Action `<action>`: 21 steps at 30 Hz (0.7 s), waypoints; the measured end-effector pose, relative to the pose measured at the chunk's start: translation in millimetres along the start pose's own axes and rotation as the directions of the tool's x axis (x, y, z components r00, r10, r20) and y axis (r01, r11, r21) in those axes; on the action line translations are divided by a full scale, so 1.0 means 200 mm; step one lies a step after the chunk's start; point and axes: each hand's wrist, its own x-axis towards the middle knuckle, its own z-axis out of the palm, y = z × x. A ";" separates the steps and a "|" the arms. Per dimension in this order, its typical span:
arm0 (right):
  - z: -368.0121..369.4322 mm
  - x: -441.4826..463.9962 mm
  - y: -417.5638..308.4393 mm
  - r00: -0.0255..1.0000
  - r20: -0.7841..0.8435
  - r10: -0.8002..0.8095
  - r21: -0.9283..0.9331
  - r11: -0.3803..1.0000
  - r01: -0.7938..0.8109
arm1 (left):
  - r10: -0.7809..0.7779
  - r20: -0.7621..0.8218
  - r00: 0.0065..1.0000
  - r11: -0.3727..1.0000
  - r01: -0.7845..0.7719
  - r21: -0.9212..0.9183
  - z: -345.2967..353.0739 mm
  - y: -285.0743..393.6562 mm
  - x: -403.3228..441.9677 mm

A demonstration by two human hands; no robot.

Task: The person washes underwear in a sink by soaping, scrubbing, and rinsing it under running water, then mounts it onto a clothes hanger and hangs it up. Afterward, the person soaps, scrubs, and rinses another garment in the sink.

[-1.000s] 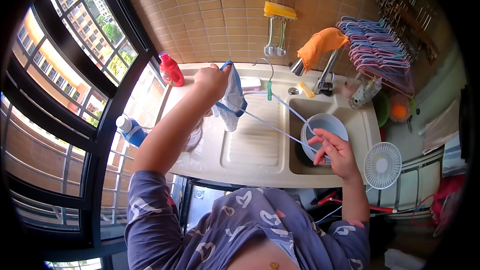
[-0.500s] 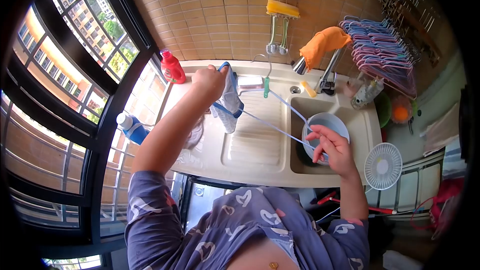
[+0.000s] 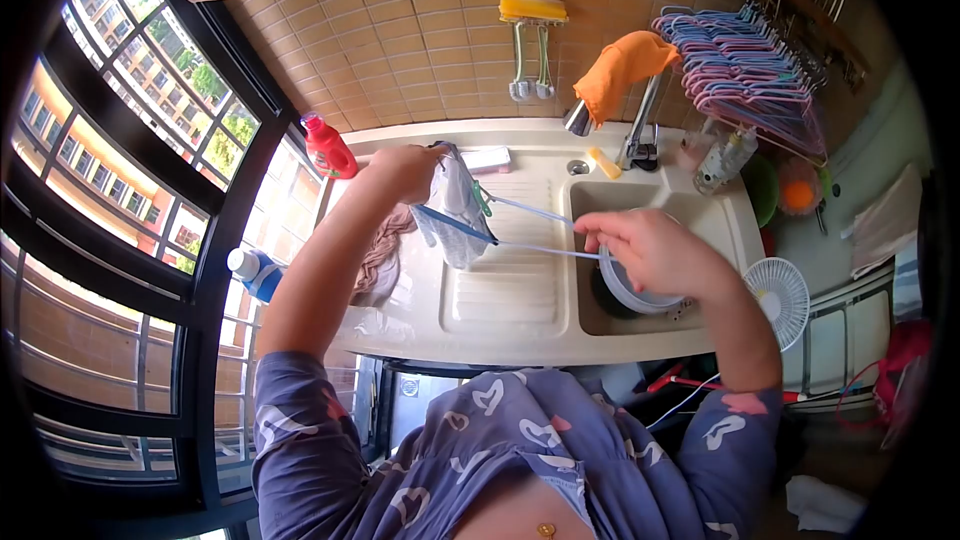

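My left hand (image 3: 405, 172) is closed on the top edge of a white garment with blue trim (image 3: 455, 215), which hangs over the ribbed drainboard. In my right hand (image 3: 655, 252), above the sink bowl, is the end of a pale blue clothes hanger (image 3: 545, 250). The hanger's two bars run left to the garment, and its far end is hidden there. Its green hook neck (image 3: 482, 200) shows against the cloth's right side. My right fingertips are bent round the hanger, partly hidden by the hand.
A white bucket (image 3: 618, 292) sits in the sink bowl below my right hand. A tap draped with an orange cloth (image 3: 620, 70) stands behind. A red bottle (image 3: 328, 148) and brown cloth (image 3: 380, 252) are at left. Many hangers (image 3: 750, 70) hang at right.
The hanger has shifted left, and its green neck now lies against the garment. My right hand has turned, palm lower and fingers pointing left. The view has swung slightly.
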 end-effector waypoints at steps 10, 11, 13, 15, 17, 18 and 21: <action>-0.22 0.27 -0.35 0.979 0.178 0.100 -0.423 0.906 -0.016 | 0.199 -0.009 0.980 0.973 -0.199 -0.119 -0.25 0.16 -0.08; -0.20 0.34 -0.36 0.979 0.177 0.100 -0.421 0.907 -0.016 | 0.211 -0.042 0.977 0.970 -0.215 -0.113 -0.28 0.21 -0.10; -0.17 0.45 -0.38 0.934 0.308 0.180 -0.682 0.727 0.085 | 0.275 -0.093 0.957 0.951 -0.285 -0.122 -0.36 0.31 -0.13; -0.14 0.52 -0.39 0.935 0.284 0.214 -0.708 0.704 0.054 | 0.296 -0.125 0.947 0.946 -0.309 -0.098 -0.35 0.34 -0.10; -0.12 0.54 -0.33 0.935 0.256 0.246 -0.739 0.673 0.025 | 0.279 -0.267 0.923 0.857 -0.364 -0.364 -0.28 0.33 -0.03; -0.10 0.52 -0.26 0.982 0.137 0.130 -0.565 0.824 -0.030 | 0.204 -0.301 0.932 0.749 -0.346 -0.565 -0.33 0.34 -0.08; -0.07 0.49 -0.14 0.996 -0.028 0.082 -0.246 0.966 -0.086 | 0.037 -0.364 0.931 0.558 -0.321 -0.765 -0.27 0.33 -0.05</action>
